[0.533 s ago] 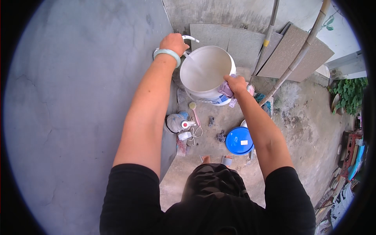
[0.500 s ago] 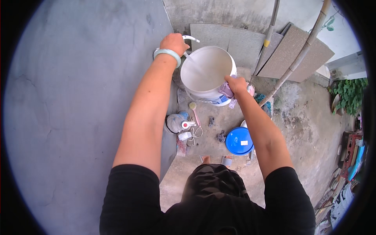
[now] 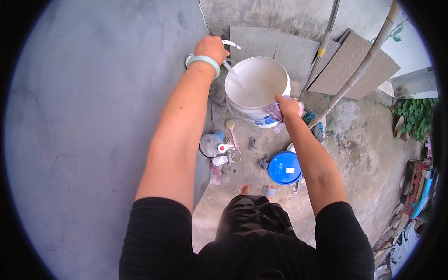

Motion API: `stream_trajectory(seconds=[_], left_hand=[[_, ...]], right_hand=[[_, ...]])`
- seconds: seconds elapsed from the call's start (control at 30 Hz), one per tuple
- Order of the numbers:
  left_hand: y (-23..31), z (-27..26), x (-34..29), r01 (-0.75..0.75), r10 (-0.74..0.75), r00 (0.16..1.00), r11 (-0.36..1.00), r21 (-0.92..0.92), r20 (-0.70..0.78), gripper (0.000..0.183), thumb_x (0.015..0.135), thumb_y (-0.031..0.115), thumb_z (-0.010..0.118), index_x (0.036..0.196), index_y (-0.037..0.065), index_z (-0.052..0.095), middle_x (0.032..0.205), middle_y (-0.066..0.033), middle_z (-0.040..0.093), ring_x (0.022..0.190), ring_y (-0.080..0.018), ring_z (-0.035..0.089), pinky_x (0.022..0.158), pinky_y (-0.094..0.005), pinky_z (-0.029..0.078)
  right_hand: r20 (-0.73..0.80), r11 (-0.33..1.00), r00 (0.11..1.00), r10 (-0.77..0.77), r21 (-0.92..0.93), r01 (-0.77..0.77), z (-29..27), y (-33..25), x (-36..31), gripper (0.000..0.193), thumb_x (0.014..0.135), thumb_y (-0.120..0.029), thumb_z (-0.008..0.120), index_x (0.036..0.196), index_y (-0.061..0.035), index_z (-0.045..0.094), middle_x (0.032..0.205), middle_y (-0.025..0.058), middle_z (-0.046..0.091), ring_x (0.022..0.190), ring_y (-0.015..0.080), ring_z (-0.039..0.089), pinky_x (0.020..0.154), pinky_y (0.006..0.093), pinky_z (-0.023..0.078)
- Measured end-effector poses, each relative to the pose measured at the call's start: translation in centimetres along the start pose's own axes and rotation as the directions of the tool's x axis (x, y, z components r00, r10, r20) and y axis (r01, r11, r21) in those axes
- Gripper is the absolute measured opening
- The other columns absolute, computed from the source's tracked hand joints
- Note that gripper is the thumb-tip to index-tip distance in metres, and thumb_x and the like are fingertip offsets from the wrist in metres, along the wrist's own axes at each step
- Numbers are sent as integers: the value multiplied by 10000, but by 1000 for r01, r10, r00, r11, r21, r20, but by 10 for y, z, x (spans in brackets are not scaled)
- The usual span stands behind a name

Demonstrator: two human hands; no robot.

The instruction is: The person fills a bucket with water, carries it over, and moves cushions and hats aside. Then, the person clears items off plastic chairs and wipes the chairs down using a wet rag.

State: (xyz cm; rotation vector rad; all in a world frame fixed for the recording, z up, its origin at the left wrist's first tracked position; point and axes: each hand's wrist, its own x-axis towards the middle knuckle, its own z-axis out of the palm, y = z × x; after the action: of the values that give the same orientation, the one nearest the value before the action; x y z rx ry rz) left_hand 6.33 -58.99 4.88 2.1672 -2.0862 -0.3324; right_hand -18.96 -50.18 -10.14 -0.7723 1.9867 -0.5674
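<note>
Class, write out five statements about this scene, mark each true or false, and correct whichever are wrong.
1. The right hand holds a pale purple cloth at the rim of the white bucket. True.
2. The pale bangle is on the right wrist. False: the bangle circles the left wrist.
3. A stream of water runs into the bucket. True.
4. The round lid is red. False: the lid is blue.
5. The pink-handled brush lies outside the bucket. True.
</note>
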Motion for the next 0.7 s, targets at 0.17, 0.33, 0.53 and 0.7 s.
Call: stream_trajectory(seconds=[0.17, 0.33, 0.53, 0.7], left_hand=[[-5, 0, 2, -4, 4, 1000, 1000, -4, 10, 305, 725, 294, 709, 845, 15, 681, 866, -195, 644, 833, -343, 618, 751, -409, 494], [0, -3, 1, 18, -17, 999, 1000, -12, 28, 318, 724, 305, 711, 864, 21, 680, 884, -190, 646, 845, -336, 620, 755, -408, 498], [-5, -2, -2, -22, 23, 999, 999, -25, 33, 326, 731, 311, 707, 868, 17, 674, 888, -192, 645, 859, -338, 619, 764, -409, 498], [-5, -2, 0, -11, 13, 999, 999, -42, 39, 326, 737, 307, 701, 864, 8, 670, 890, -194, 645, 868, -342, 616, 771, -412, 494]], right_hand=[[-29, 999, 1000, -10, 47, 12, -12, -18, -13, 585, 600, -344, 670, 908, 148, 594, 950, 259, 617, 872, 310, 618, 771, 349, 468], [-63, 992, 992, -111, -64, 107, -26, -28, -11, 478, 624, -229, 688, 860, 174, 585, 822, 188, 632, 692, 220, 627, 611, 342, 492], [14, 982, 987, -158, -100, 158, -35, -43, -16, 604, 610, -377, 660, 908, 145, 600, 923, 287, 619, 879, 329, 629, 770, 367, 473], [20, 976, 991, -130, -176, 131, -31, -52, -21, 603, 608, -384, 661, 921, 129, 607, 950, 279, 617, 895, 329, 627, 782, 363, 474]])
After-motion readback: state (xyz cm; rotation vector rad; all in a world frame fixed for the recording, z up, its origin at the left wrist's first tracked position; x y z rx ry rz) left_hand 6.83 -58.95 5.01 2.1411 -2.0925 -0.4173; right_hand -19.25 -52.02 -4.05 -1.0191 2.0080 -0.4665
